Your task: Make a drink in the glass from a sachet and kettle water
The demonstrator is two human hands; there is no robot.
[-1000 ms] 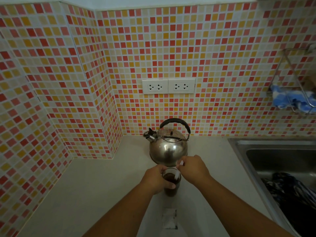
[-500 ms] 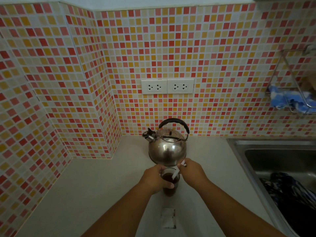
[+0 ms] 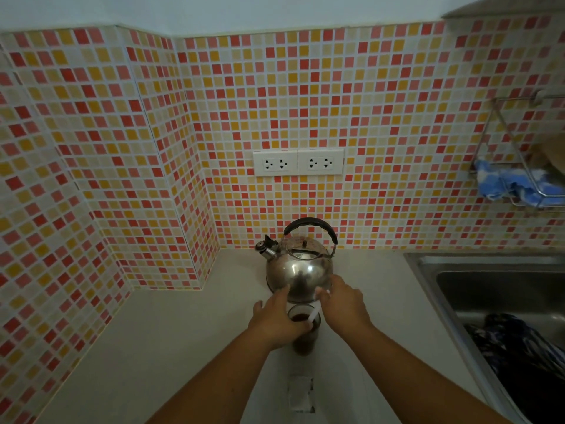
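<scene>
A clear glass point(image 3: 305, 335) holding dark brown drink stands on the pale counter point(image 3: 171, 338), just in front of the steel kettle point(image 3: 298, 264) with its black handle. My left hand point(image 3: 276, 321) wraps around the glass from the left. My right hand point(image 3: 342, 304) hovers over the rim and pinches a thin white stirrer point(image 3: 313, 316) that dips into the drink. An empty sachet point(image 3: 300, 393) lies flat on the counter nearer to me than the glass.
A steel sink point(image 3: 489, 289) with dark cloth point(image 3: 519, 356) inside lies to the right. A wire rack point(image 3: 526, 166) with a blue cloth hangs on the tiled wall. Two white sockets point(image 3: 298, 162) sit above the kettle. A tiled corner juts out at left.
The white stirrer has come into sight, now angled down into the drink. My right hand shifted slightly over the rim; my left hand kept its hold. The view tilted upward.
</scene>
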